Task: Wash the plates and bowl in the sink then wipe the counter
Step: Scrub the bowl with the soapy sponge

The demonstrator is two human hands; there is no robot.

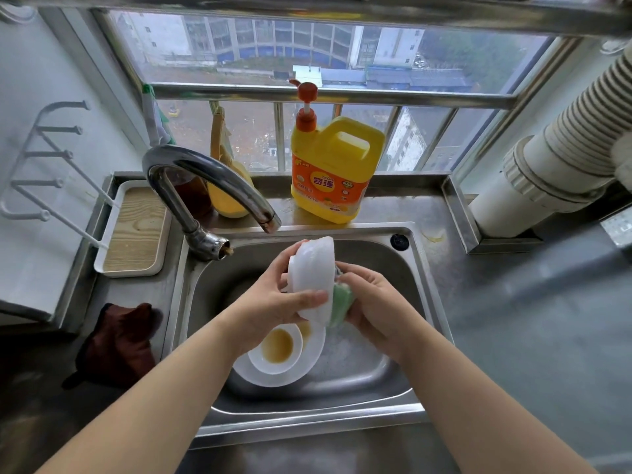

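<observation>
We note plates [273, 354] stacked in the sink [393, 381] at frame centre; faucet [208, 186] and tray [136, 230] upper left, detergent jug [331, 172] behind, cloth [116, 343] lower left.

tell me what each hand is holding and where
Left hand grips the white bowl by its rim and outer wall. Right hand holds a green sponge against the bowl.

Steel counter [455, 268] carries yellow soap jug [333, 172], wooden tray [136, 230], brown cloth [118, 340].
</observation>
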